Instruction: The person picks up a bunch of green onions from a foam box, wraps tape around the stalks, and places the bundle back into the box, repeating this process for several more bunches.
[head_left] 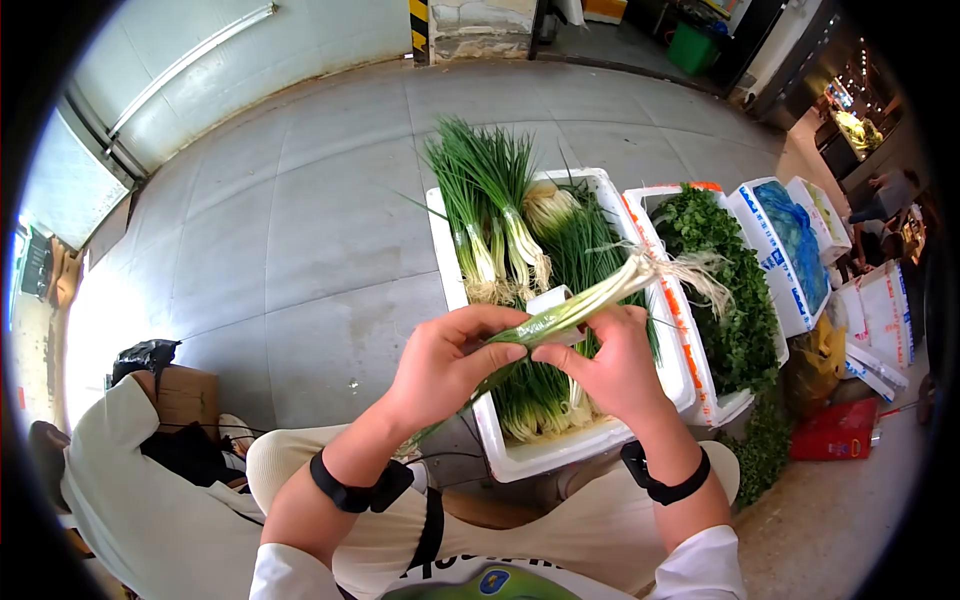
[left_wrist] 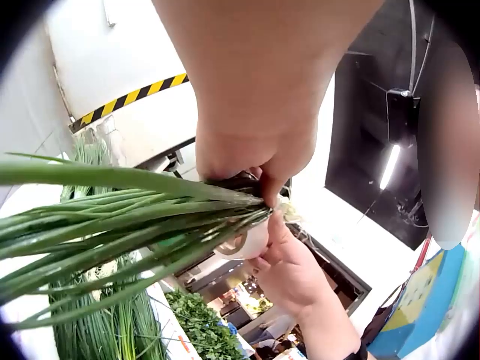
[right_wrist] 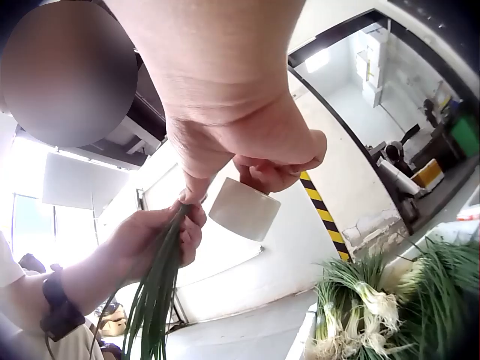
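Note:
My left hand (head_left: 445, 365) grips a bunch of scallions (head_left: 608, 290) around its stalks, over the boxes. Its white roots point right and its green leaves trail down to the left. A band of shiny clear tape shows on the stalks beside the thumb. In my right hand (head_left: 620, 365) is a roll of tape (right_wrist: 244, 210), held by curled fingers close against the bunch. The right thumb presses at the stalks, its tip meeting the left thumb. From the left wrist view, the long leaves (left_wrist: 112, 225) fan out away from both hands.
Below the hands, a white foam box (head_left: 590, 455) holds more scallion bunches (head_left: 490, 220). To its right stand a box of leafy greens (head_left: 715, 300) and a box with blue plastic (head_left: 790, 240). A red bag (head_left: 835, 430) lies on the floor at right. A cardboard box (head_left: 187, 398) stands at left.

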